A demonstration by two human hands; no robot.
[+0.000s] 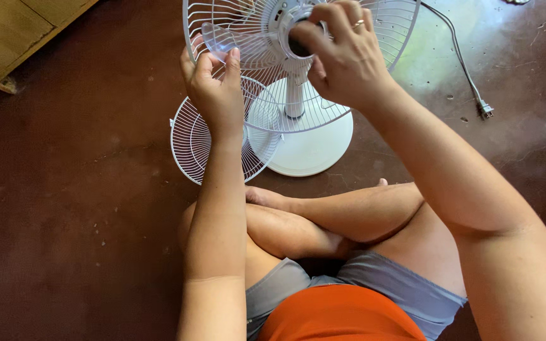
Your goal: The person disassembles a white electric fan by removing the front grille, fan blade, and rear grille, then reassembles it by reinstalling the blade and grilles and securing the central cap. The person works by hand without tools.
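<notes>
A white standing fan stands on the floor in front of my crossed legs, its rear wire guard (pixel 374 38) facing me and its round base (pixel 314 148) below. My left hand (pixel 213 88) grips a clear plastic blade (pixel 219 36) at the guard's left side. My right hand (pixel 342 53) is closed around the dark round cap (pixel 298 45) at the blade hub. The loose front wire guard (pixel 191 142) leans on the floor against the base, partly behind my left forearm.
The fan's grey power cord runs across the dark red floor to a plug (pixel 486 111) at the upper right. A wooden furniture corner (pixel 14 38) sits at the upper left. My bare legs are folded close beneath the fan.
</notes>
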